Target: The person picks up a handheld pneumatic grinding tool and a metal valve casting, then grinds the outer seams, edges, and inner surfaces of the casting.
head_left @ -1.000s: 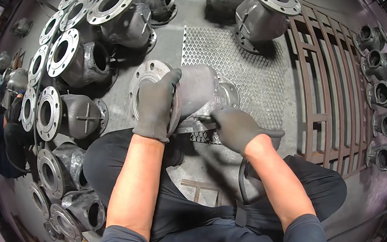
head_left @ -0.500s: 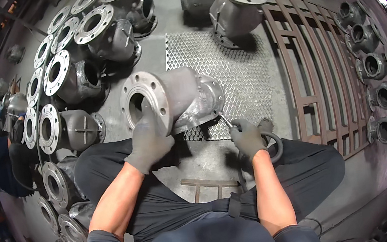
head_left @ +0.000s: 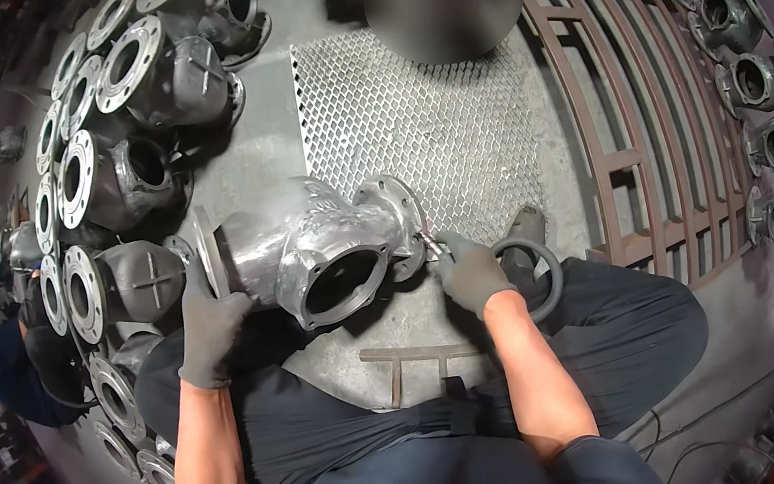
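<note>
A grey cast-metal valve body (head_left: 271, 245) lies across in front of me, its oval side opening facing me. Both ends carry round flanges. My left hand (head_left: 211, 331), in a grey glove, is closed on the rim of the left end flange (head_left: 208, 252); some fingers are hidden behind it. Gloved as well, my right hand (head_left: 471, 274) grips a slim metal-tipped tool (head_left: 432, 243). Its tip is at the right end flange (head_left: 393, 216), whether touching I cannot tell. A thick dark hose (head_left: 548, 287) loops beside that hand.
Several flanged castings (head_left: 72, 180) crowd the left side. A diamond-mesh metal sheet (head_left: 408, 117) lies ahead on the floor, with a brown steel rack (head_left: 622, 159) to its right. More castings (head_left: 757, 82) line the far right. A person (head_left: 16, 362) crouches at far left. A blurred patch covers the top.
The valve body has turned, so its side opening now faces me and its left flange shows edge-on. My left hand has moved left, from the flange's bore to its rim. The view has shifted.
</note>
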Tool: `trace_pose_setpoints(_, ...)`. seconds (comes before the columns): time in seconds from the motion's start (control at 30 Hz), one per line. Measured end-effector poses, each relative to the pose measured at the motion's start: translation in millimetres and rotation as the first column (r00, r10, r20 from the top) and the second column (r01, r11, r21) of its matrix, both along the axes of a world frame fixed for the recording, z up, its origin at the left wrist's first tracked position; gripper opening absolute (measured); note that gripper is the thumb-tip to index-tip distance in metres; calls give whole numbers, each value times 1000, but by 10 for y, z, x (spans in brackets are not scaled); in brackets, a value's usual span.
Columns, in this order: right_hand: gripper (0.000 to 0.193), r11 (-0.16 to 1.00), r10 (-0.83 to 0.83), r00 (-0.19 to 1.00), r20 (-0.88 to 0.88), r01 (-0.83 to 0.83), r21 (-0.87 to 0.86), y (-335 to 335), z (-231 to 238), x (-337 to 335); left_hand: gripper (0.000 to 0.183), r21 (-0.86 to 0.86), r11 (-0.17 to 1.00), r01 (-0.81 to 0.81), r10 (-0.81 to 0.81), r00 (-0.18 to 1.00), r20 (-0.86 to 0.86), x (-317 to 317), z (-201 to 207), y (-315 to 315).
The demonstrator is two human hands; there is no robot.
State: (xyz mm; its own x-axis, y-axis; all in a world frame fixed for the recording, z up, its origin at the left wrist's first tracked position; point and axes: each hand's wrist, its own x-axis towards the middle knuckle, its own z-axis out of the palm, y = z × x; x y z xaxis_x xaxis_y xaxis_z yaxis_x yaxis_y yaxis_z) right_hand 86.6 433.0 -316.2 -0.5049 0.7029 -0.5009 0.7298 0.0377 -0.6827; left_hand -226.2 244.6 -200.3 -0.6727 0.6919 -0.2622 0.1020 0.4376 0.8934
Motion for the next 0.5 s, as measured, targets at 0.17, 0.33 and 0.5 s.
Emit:
trace_pose_setpoints(0.17,43,996,62,998,4,-61,-60,-110,-121,-178,67,-83,996,30,-32,999,-17,-17,0,49)
trace_pose_setpoints(0.33,45,986,140,981,137,-126,-109,10,-208,-225,70,-202,979,42,-51,998,-43,68,89,114)
trace_pose_setpoints(0.5,47,990,74,983,167,-52,-134,49,-122,-352,73,-220,974,60,-84,991,-100,173,196,225)
